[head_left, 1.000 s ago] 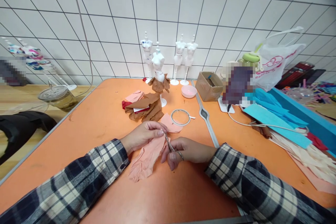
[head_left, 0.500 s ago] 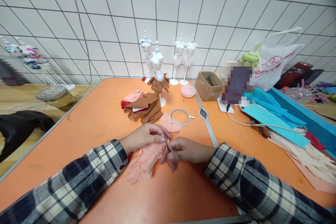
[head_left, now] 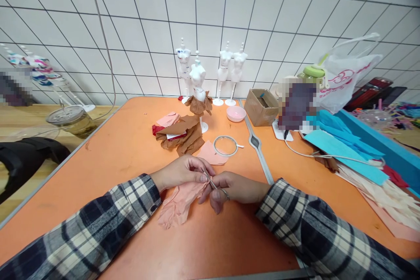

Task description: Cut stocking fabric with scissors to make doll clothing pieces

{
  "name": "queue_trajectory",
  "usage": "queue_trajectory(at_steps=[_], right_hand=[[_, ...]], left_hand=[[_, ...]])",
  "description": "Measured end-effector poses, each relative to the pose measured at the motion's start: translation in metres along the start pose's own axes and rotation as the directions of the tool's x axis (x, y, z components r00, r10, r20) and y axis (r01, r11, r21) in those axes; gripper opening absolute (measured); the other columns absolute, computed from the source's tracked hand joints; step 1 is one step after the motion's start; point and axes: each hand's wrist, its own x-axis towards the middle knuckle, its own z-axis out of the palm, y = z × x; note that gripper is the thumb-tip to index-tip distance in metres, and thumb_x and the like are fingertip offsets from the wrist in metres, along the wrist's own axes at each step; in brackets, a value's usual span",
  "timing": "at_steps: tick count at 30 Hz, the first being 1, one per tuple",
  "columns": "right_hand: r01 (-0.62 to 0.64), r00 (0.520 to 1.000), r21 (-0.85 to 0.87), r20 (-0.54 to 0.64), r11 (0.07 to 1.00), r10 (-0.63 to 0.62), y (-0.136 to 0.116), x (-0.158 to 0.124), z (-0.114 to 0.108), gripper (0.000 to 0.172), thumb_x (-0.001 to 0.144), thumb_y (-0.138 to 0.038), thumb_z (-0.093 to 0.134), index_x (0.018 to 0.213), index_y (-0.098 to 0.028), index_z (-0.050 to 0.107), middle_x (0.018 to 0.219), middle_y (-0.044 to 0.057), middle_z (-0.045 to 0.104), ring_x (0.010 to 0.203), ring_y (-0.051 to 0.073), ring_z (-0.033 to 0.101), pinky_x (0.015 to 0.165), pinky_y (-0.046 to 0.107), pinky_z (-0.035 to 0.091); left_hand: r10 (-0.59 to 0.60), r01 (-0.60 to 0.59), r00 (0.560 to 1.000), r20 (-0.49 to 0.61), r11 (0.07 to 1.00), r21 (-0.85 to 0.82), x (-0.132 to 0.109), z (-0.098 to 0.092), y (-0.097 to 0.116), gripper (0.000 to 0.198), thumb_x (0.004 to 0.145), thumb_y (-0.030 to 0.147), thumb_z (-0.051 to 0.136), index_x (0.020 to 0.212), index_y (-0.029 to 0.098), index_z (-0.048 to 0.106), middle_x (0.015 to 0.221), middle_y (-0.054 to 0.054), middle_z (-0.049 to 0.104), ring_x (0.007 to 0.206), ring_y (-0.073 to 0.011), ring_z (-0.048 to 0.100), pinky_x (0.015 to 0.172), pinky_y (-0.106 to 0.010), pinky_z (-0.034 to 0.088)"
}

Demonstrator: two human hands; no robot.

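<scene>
A crumpled strip of pink crepe paper (head_left: 179, 205) hangs toward the orange table (head_left: 131, 245) from my left hand (head_left: 187, 170), whose thumb and fingers pinch its upper end. Small metal scissors (head_left: 213, 185) are in my right hand (head_left: 228, 188), with a finger through one handle loop and the tips at the pinched paper. Both hands are close together. Just beyond them lie a flat pink paper piece (head_left: 210, 153) and a round hoop (head_left: 225, 145). A pile of brown crepe paper (head_left: 183, 133) is behind my left hand.
A small white mannequin (head_left: 197, 78) with a brown ruffle stands at the back, near several others. Behind my right hand are a pink bowl (head_left: 236, 114) and a cardboard box (head_left: 261, 109). Blue paper (head_left: 348, 153) and a white cable (head_left: 308, 154) lie at the right.
The scissors and the pinched paper end have shifted very slightly between my hands. The lower part of the pink strip has moved a little. Both hands keep their hold.
</scene>
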Motion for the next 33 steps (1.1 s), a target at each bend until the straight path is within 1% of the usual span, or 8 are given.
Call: queue_trajectory(at_steps=[15, 18, 21, 23, 25, 27, 30, 33], right_hand=[[-0.075, 0.997, -0.009, -0.027, 0.997, 0.075, 0.001, 0.002, 0.001, 0.060, 0.076, -0.067, 0.063, 0.098, -0.011, 0.069, 0.060, -0.001, 0.060, 0.055, 0.009, 0.054, 0.058, 0.021, 0.044], [-0.102, 0.995, -0.002, -0.019, 0.995, 0.102, 0.001, -0.001, -0.002, 0.055, 0.077, -0.064, 0.064, 0.095, -0.012, 0.068, 0.059, -0.001, 0.060, 0.052, 0.009, 0.054, 0.055, 0.020, 0.044], [-0.035, 0.994, -0.021, -0.102, 0.999, 0.033, -0.001, -0.006, -0.009, 0.049, 0.080, -0.061, 0.063, 0.086, -0.012, 0.066, 0.061, 0.001, 0.061, 0.051, 0.009, 0.053, 0.051, 0.020, 0.041], [0.082, 0.928, -0.078, -0.358, 0.994, -0.105, -0.002, -0.008, -0.014, 0.044, 0.081, -0.058, 0.062, 0.083, -0.014, 0.062, 0.067, 0.003, 0.064, 0.056, 0.010, 0.054, 0.050, 0.020, 0.039], [0.169, 0.761, -0.155, -0.607, 0.973, -0.229, -0.002, -0.007, -0.017, 0.039, 0.082, -0.055, 0.063, 0.084, -0.016, 0.058, 0.080, 0.005, 0.067, 0.067, 0.013, 0.058, 0.054, 0.021, 0.042], [0.185, 0.675, -0.188, -0.689, 0.965, -0.264, 0.001, -0.003, -0.018, 0.035, 0.081, -0.052, 0.065, 0.084, -0.018, 0.055, 0.093, 0.007, 0.067, 0.080, 0.015, 0.060, 0.063, 0.024, 0.046], [0.108, 0.717, -0.237, -0.655, 0.966, -0.241, 0.008, 0.004, -0.015, 0.032, 0.077, -0.046, 0.070, 0.079, -0.018, 0.054, 0.087, 0.004, 0.064, 0.079, 0.015, 0.059, 0.070, 0.027, 0.047], [0.035, 0.729, -0.261, -0.654, 0.965, -0.203, 0.012, 0.007, -0.015, 0.027, 0.075, -0.037, 0.071, 0.079, -0.019, 0.051, 0.072, -0.002, 0.057, 0.065, 0.011, 0.052, 0.061, 0.024, 0.042]], left_hand=[[-0.003, 0.002, 1.000, 0.030, 0.999, 0.048, 0.000, 0.002, 0.004, 0.021, 0.075, 0.036, 0.076, 0.071, 0.016, 0.072, 0.097, -0.007, 0.072, 0.088, -0.0188, 0.066, 0.085, -0.034, 0.048], [-0.026, 0.027, 0.999, -0.042, 1.000, 0.009, 0.000, 0.004, 0.004, 0.021, 0.073, 0.036, 0.078, 0.068, 0.016, 0.072, 0.093, -0.007, 0.072, 0.086, -0.0183, 0.065, 0.084, -0.032, 0.048], [-0.058, 0.047, 0.969, -0.238, 0.997, -0.054, 0.002, 0.003, -0.002, 0.027, 0.070, 0.041, 0.079, 0.070, 0.015, 0.072, 0.089, -0.007, 0.072, 0.082, -0.0184, 0.064, 0.080, -0.031, 0.048], [-0.092, 0.052, 0.915, -0.394, 0.993, -0.110, 0.003, 0.002, -0.007, 0.032, 0.068, 0.045, 0.080, 0.074, 0.015, 0.072, 0.082, -0.005, 0.072, 0.076, -0.0173, 0.063, 0.073, -0.029, 0.048], [-0.114, 0.054, 0.860, -0.498, 0.990, -0.133, 0.004, 0.002, -0.008, 0.036, 0.066, 0.048, 0.080, 0.077, 0.015, 0.072, 0.076, -0.003, 0.070, 0.068, -0.0150, 0.060, 0.067, -0.027, 0.046], [-0.110, 0.073, 0.850, -0.515, 0.993, -0.091, 0.004, 0.004, -0.006, 0.037, 0.065, 0.049, 0.080, 0.076, 0.015, 0.071, 0.074, -0.002, 0.070, 0.065, -0.0140, 0.059, 0.064, -0.025, 0.046], [-0.074, 0.108, 0.873, -0.483, 0.993, 0.042, 0.003, 0.010, 0.002, 0.035, 0.068, 0.048, 0.077, 0.075, 0.015, 0.071, 0.078, -0.003, 0.072, 0.068, -0.0153, 0.060, 0.065, -0.026, 0.047], [0.008, 0.089, 0.828, -0.560, 0.985, 0.145, 0.003, 0.011, 0.005, 0.035, 0.070, 0.049, 0.075, 0.078, 0.016, 0.071, 0.077, -0.003, 0.072, 0.068, -0.0154, 0.060, 0.064, -0.025, 0.046]])
